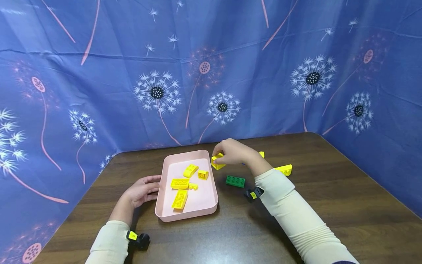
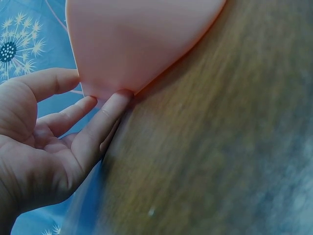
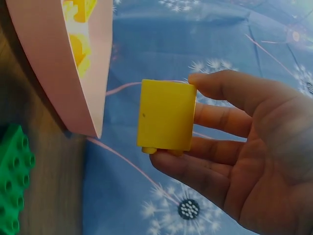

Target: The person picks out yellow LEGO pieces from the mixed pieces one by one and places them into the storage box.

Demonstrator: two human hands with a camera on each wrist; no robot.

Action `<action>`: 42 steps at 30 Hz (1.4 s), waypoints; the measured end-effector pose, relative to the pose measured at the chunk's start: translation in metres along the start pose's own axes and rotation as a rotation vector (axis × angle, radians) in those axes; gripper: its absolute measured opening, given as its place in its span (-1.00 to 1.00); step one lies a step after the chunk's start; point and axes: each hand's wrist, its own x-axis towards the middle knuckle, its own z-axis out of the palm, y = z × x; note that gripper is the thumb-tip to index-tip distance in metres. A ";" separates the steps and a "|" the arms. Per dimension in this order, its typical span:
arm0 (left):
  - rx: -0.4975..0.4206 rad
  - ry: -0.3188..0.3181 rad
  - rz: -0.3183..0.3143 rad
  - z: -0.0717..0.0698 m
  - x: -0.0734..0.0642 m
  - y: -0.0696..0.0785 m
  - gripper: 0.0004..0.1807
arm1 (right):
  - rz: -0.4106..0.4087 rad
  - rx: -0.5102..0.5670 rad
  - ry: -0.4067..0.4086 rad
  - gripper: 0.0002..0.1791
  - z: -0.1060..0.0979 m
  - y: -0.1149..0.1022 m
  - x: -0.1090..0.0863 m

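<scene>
Between its thumb and fingers, my right hand (image 1: 233, 151) pinches a yellow toy brick (image 3: 166, 115), just off the right wall of a pink tray (image 1: 215, 190). In the right wrist view the brick's studs point downward. My left hand (image 1: 142, 191) touches the tray's left wall with its fingertips, fingers mostly straight, as the left wrist view also shows. Inside the tray lie several yellow bricks, among them a long one (image 1: 180, 199), one on its side (image 1: 180, 183), a curved one (image 1: 190, 171) and a small one (image 1: 202, 175).
A green brick (image 1: 235, 181) lies on the wooden table (image 1: 211, 242) right of the tray. Beyond the right forearm is another yellow brick (image 1: 285, 169), with a further yellow piece (image 1: 262, 154) partly hidden behind the wrist. A blue dandelion-patterned cloth (image 1: 263, 91) hangs behind the table.
</scene>
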 end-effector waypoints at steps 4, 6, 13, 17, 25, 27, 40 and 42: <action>-0.006 -0.002 0.001 -0.002 -0.001 0.000 -0.32 | 0.018 -0.009 -0.020 -0.74 0.005 -0.007 0.017; -0.011 -0.005 0.000 -0.002 -0.001 0.000 -0.32 | 0.023 -0.007 -0.029 -0.76 0.006 -0.011 0.024; -0.025 -0.004 -0.003 -0.003 -0.002 -0.002 -0.33 | 0.033 0.013 -0.046 -0.77 0.011 -0.019 0.046; -0.021 0.002 -0.010 -0.003 -0.002 -0.001 -0.33 | 0.060 0.011 -0.050 -0.74 0.018 -0.020 0.059; -0.019 0.003 -0.010 -0.002 0.000 0.001 -0.34 | 0.131 0.017 -0.060 -0.73 0.033 -0.027 0.082; -0.020 0.000 -0.007 -0.002 0.001 0.001 -0.35 | 0.161 0.012 -0.044 -0.74 0.037 -0.029 0.087; -0.027 0.003 -0.014 -0.003 0.003 0.001 -0.36 | 0.455 0.014 0.154 -0.75 0.077 -0.016 0.109; -0.028 0.008 -0.020 -0.004 0.003 0.003 -0.37 | 0.486 -0.008 0.146 -0.79 0.082 -0.014 0.110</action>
